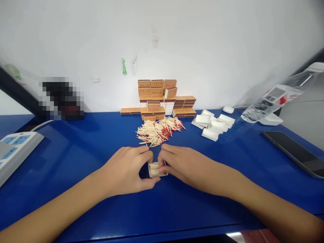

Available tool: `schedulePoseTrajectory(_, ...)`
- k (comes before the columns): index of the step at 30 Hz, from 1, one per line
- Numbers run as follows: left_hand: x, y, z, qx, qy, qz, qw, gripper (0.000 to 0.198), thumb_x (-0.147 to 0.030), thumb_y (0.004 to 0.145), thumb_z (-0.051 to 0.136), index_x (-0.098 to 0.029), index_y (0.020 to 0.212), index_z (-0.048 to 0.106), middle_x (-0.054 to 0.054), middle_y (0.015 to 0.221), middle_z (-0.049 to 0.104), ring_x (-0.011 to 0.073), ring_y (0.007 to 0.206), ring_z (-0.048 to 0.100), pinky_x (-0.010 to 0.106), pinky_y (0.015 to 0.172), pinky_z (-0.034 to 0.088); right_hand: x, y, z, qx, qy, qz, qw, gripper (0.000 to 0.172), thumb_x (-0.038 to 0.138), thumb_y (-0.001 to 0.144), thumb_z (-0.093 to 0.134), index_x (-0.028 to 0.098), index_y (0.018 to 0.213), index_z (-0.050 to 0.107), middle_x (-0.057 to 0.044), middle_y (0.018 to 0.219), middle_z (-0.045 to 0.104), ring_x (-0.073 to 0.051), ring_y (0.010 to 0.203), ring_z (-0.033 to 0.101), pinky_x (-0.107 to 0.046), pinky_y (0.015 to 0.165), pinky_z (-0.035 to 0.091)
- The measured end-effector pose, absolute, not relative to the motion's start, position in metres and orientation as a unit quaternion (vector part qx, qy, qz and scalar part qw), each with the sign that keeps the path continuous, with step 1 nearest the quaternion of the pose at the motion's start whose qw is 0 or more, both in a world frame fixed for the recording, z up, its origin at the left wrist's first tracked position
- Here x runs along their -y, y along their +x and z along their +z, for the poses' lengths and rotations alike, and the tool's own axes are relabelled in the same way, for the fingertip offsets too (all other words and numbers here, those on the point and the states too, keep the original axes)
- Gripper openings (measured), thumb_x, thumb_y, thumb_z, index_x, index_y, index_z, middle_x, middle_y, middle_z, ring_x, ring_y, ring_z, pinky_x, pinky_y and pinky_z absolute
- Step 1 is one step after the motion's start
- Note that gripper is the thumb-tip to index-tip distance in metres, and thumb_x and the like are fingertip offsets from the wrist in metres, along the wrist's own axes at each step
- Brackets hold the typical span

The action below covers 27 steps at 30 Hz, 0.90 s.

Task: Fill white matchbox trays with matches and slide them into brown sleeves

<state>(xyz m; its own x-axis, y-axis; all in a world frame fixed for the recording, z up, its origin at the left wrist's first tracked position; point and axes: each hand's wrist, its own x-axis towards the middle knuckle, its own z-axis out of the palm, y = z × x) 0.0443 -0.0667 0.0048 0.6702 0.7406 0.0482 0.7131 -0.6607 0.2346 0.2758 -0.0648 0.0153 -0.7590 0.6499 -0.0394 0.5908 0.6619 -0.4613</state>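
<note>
A small white matchbox tray (150, 171) filled with matches (154, 169) lies on the blue table between my hands. My left hand (126, 170) curves round its left side, with the thumb along the near edge and the fingers at the far edge. Over the tray's right end, the fingers of my right hand (177, 165) are pinched together on the matches, where a few red heads show beside the thumb. The pinched fingertips are partly hidden. Just beyond my hands is a loose heap of red-tipped matches (157, 131).
Orange matchboxes (157, 91) stand stacked against the wall. Several white trays (210, 135) lie to the right of the heap. Further right are a leaning plastic bottle (275, 96), a white earphone case (228, 109) and a phone (293, 152). A power strip (32, 143) sits at left.
</note>
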Motion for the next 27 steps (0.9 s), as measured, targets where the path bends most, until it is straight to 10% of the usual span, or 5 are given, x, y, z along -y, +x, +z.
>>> schedulePoseTrajectory(27,0.072,0.044,0.010,-0.399,0.912,0.081,0.044,0.034,-0.054,0.083,0.072,-0.020,0.081,0.066,0.001,0.075,0.070,0.0234,0.069,0.068,0.033,0.057,0.031,0.055,0.268,0.005,0.870,-0.374,0.241,0.210,0.008,0.020,0.096,0.066,0.018,0.089,0.070,0.002,0.079,0.060,-0.011,0.070,0.051,-0.026,0.065,0.036)
